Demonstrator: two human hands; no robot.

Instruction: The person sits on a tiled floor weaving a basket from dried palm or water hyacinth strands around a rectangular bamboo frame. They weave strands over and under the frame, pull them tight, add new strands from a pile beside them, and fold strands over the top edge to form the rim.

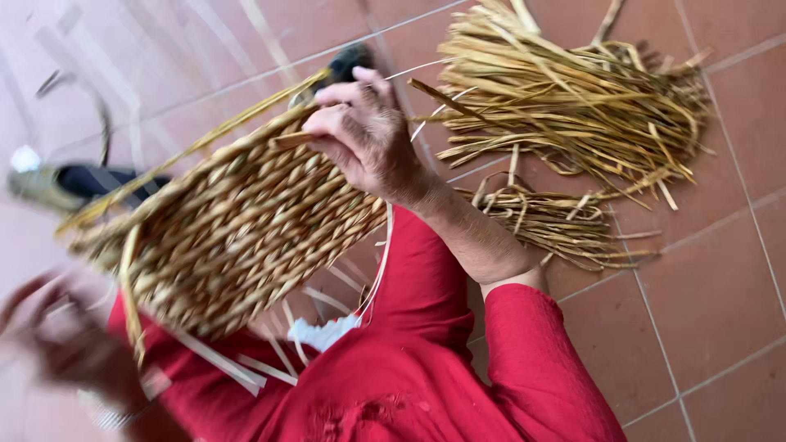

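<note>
Two hands are in the shot, but only one is sharp. The right hand (367,135) sits at the top edge of a half-woven straw basket (233,229), fingers (348,92) curled in and pinched on the rim, pressing a straw strand (205,143) that runs off to the upper left. So it's a closed grip on the weave, not a loose touch. The left hand (70,348) is down in the lower left corner, and it's one big blur; can't tell if it's clenched or open, though it's right by the basket's lower end.

The basket lies tilted across the person's lap, on the red clothing (426,376), stretching from the right hand down toward the blurred left one. Some flat pale strips (237,368) stick out from under it, and a thin white cord (381,262) hangs down along the right wrist.

Behind the right hand, on the reddish tiled floor (712,286), there's a big loose pile of dry straw (573,98), with a smaller bundle (557,221) just beside the forearm. A dark sandal (82,182) lies on the floor at the far left, partly hidden by the basket, and something dark (348,59) peeks out right above the fingers.
</note>
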